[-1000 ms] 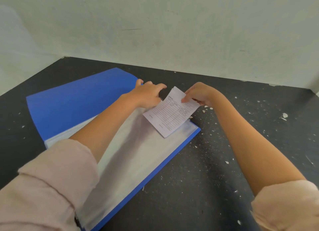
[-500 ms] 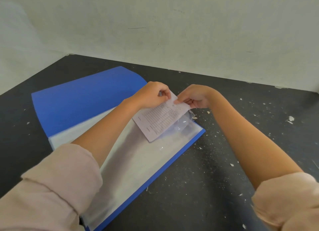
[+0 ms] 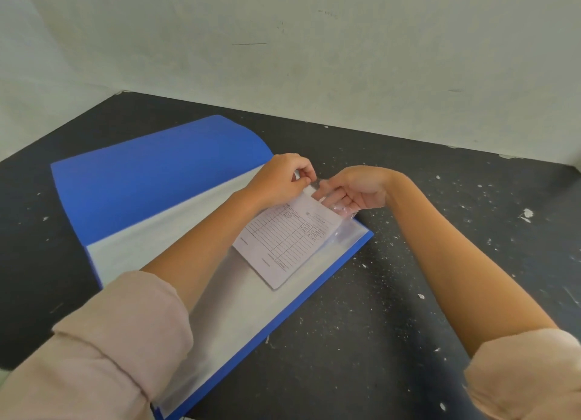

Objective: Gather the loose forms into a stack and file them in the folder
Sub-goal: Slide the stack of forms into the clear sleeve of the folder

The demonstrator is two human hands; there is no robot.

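Observation:
A blue folder (image 3: pixel 151 181) lies open on the dark table, its clear plastic sleeves (image 3: pixel 251 306) spread over the right half. A white printed form (image 3: pixel 286 240) with a ruled table lies inside the top sleeve, near its far end. My left hand (image 3: pixel 279 181) pinches the sleeve's far edge just above the form. My right hand (image 3: pixel 352 190) has its fingers at the sleeve's opening, on the form's top right corner, with crumpled clear plastic over the fingertips.
The dark tabletop (image 3: pixel 408 294) is speckled with white flecks, with a larger white chip (image 3: pixel 528 214) at the right. A pale wall (image 3: pixel 314 58) bounds the table at the back and the left. Pink rolled sleeves cover both my upper arms.
The form has slid down and left, further into the clear sleeve. My left hand has closed on the sleeve's edge, and my right hand's fingers have gone under the plastic.

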